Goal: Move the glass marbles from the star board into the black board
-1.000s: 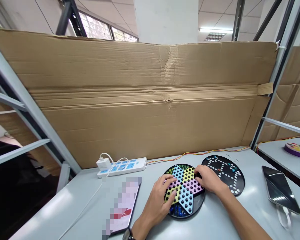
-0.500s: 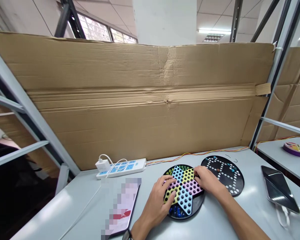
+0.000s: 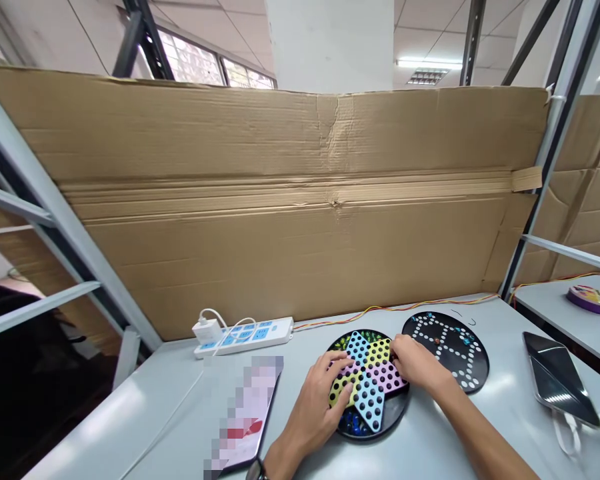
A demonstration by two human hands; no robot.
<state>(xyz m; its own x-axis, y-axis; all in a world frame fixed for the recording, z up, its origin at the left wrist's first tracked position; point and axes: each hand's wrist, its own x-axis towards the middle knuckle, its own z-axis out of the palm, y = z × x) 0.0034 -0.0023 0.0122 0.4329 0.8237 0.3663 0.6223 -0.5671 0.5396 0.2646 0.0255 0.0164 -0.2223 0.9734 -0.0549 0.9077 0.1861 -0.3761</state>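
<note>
A round black Chinese checkers board [image 3: 395, 417] with a star of blue, yellow and pink points full of holes lies on the table. Green marbles [image 3: 341, 345] sit in its upper left rim compartment and dark blue marbles [image 3: 350, 423] in its lower left one. My left hand [image 3: 323, 393] rests on the board's left side, thumb and fingers apart. At the upper right rim, the curled fingers of my right hand [image 3: 413, 360] reach in beside the yellow and pink points. Their tips are hidden, so what they hold cannot be made out.
A round black lid [image 3: 453, 363] with white dots and a few small pieces lies right of the board. Nearby are a phone on a cable [image 3: 555, 373], a tablet [image 3: 253, 413], and a white power strip [image 3: 260, 333]. Cardboard [image 3: 300, 253] walls the back.
My right hand has shifted very slightly to the right at the board's rim. My left hand stays on the board, and the view has drifted a little.
</note>
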